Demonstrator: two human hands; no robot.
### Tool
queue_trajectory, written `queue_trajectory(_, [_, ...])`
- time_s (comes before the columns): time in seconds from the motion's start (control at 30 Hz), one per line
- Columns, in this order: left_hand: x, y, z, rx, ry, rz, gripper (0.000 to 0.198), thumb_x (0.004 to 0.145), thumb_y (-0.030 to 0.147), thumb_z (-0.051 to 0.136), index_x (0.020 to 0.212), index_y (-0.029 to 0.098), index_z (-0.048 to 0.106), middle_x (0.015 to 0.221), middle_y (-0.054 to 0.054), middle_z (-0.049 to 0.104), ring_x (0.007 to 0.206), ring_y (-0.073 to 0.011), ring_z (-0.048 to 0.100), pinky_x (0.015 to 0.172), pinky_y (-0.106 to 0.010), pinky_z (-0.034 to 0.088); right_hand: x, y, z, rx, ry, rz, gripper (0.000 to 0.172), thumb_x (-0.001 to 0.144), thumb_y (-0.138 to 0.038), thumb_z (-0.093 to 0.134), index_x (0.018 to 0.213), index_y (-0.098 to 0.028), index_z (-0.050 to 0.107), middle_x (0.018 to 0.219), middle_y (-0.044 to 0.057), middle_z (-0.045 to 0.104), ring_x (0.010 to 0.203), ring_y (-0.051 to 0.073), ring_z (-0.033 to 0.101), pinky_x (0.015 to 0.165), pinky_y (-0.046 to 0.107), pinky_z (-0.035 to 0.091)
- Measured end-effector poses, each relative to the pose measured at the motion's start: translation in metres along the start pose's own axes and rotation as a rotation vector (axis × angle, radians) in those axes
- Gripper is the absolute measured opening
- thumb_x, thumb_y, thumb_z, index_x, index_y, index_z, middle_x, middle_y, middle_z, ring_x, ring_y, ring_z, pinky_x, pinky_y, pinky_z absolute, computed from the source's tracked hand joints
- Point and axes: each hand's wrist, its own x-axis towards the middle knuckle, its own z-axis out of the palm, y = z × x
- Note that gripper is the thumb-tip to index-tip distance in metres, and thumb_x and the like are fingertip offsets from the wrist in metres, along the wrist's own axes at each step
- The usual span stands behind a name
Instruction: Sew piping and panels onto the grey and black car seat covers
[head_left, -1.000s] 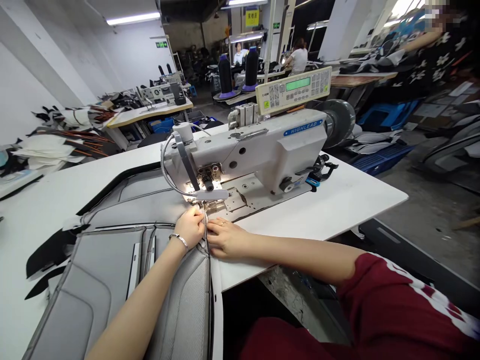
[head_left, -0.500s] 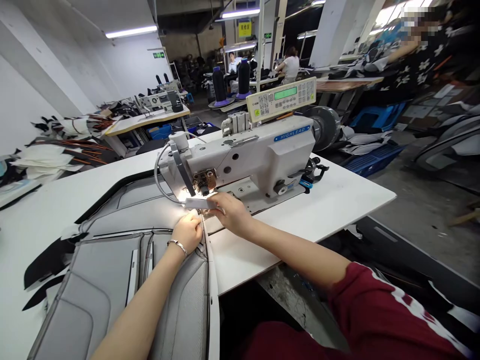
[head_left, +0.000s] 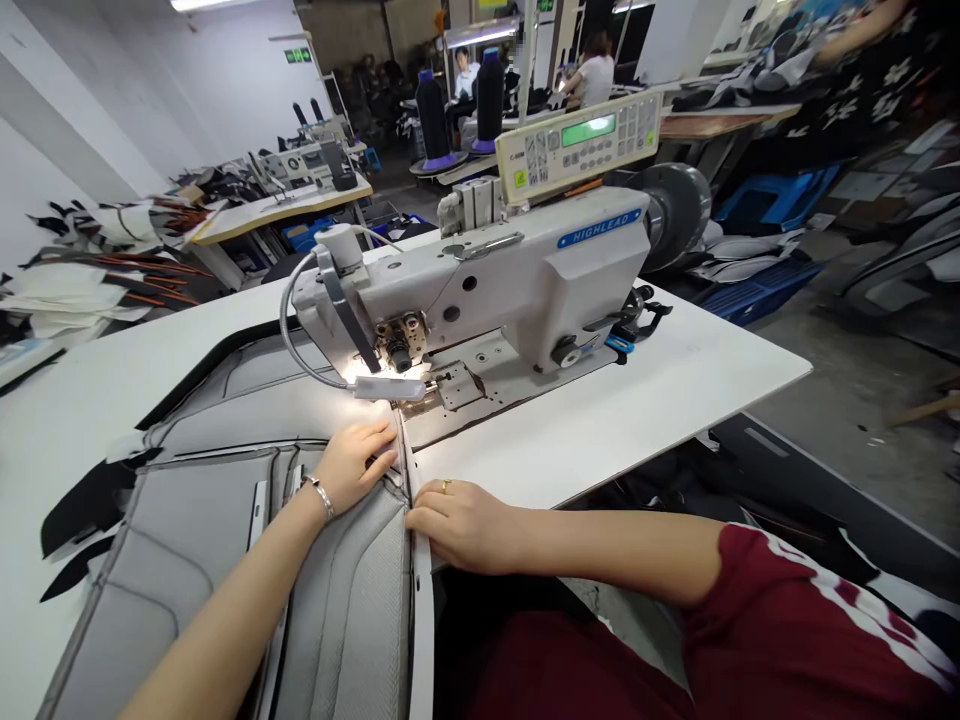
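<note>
A large grey padded seat cover (head_left: 367, 590) with dark seams lies across the white table, its right side under the head of a sewing machine (head_left: 495, 270). My left hand (head_left: 355, 465) rests on the cover just in front of the needle area, fingers stretched out and slightly apart. Lower down, my right hand (head_left: 465, 522) pinches the white edge strip (head_left: 424, 620) that runs along the cover's right side. A small lit lamp (head_left: 388, 388) on a bendy neck hides part of the presser foot and needle.
A control panel (head_left: 581, 145) tops the machine, with black thread cones (head_left: 433, 122) behind it. Dark fabric pieces (head_left: 82, 515) lie at the cover's left. Several people work in the background; a blue stool (head_left: 780, 195) stands to the right.
My right hand has left the lamp beside the needle and come down to the white edge strip. My left hand has slid slightly left, its fingers straightening. The view has tilted down.
</note>
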Motion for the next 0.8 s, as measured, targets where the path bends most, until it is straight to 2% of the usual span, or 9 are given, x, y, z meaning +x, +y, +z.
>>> queue_trajectory(0.13, [-0.007,0.001,-0.010,-0.115,-0.101,0.097,0.042,0.082,0.052,0.065,0.113,0.024,0.069,0.135,-0.011,0.060,0.115,-0.0277,0.060,0.098,-0.044,0.046,-0.006,-0.013,-0.003,0.021,0.015,-0.066,0.016,0.092,-0.011,0.045,0.082,-0.015,0.058,0.083,0.005,0.063,0.087,0.014,0.058,0.090,0.024,0.048])
queue_trajectory(0.23, [-0.008,0.004,-0.012,-0.166,-0.124,0.140,0.036,0.077,0.049,0.072,0.106,0.027,0.071,0.125,-0.008,0.066,0.110,-0.0258,0.062,0.097,-0.042,0.045,-0.010,-0.017,-0.002,-0.012,-0.017,-0.074,0.018,0.093,-0.014,0.047,0.081,-0.015,0.060,0.083,0.004,0.063,0.088,0.015,0.058,0.093,0.027,0.048])
queue_trajectory(0.33, [-0.008,0.008,-0.012,-0.173,-0.143,0.143,0.019,0.080,0.042,0.072,0.093,0.029,0.074,0.111,-0.004,0.070,0.101,-0.0223,0.064,0.092,-0.039,0.046,-0.011,-0.020,0.003,-0.055,-0.032,-0.048,0.018,0.093,-0.016,0.049,0.079,-0.015,0.061,0.082,0.004,0.063,0.086,0.016,0.059,0.094,0.029,0.048])
queue_trajectory(0.4, [-0.007,0.010,-0.011,-0.170,-0.160,0.142,0.014,0.081,0.041,0.070,0.090,0.030,0.075,0.108,-0.003,0.070,0.099,-0.0213,0.064,0.091,-0.038,0.046,-0.012,-0.021,0.006,-0.075,-0.027,-0.033,0.018,0.092,-0.016,0.050,0.078,-0.016,0.061,0.082,0.004,0.063,0.085,0.016,0.060,0.095,0.030,0.048])
queue_trajectory(0.57, [-0.006,0.010,-0.011,-0.178,-0.173,0.129,0.020,0.083,0.046,0.066,0.091,0.031,0.076,0.108,-0.004,0.070,0.099,-0.0215,0.063,0.091,-0.039,0.046,-0.013,-0.022,0.005,-0.073,-0.007,-0.029,0.019,0.092,-0.016,0.049,0.077,-0.016,0.060,0.082,0.004,0.063,0.085,0.016,0.060,0.094,0.030,0.048])
queue_trajectory(0.67, [-0.006,0.009,-0.010,-0.175,-0.147,0.141,0.022,0.084,0.048,0.064,0.090,0.031,0.076,0.106,-0.004,0.070,0.097,-0.0212,0.064,0.090,-0.039,0.047,-0.014,-0.022,0.005,-0.080,0.015,-0.019,0.018,0.092,-0.017,0.049,0.079,-0.015,0.061,0.086,0.005,0.063,0.091,0.017,0.061,0.099,0.032,0.046])
queue_trajectory(0.8, [-0.006,0.007,-0.008,-0.166,-0.137,0.151,0.024,0.083,0.051,0.064,0.090,0.031,0.076,0.104,-0.004,0.070,0.096,-0.0209,0.064,0.089,-0.038,0.047,-0.014,-0.021,0.008,-0.085,-0.031,0.022,0.016,0.093,-0.017,0.049,0.082,-0.015,0.061,0.088,0.005,0.064,0.094,0.017,0.061,0.105,0.034,0.042])
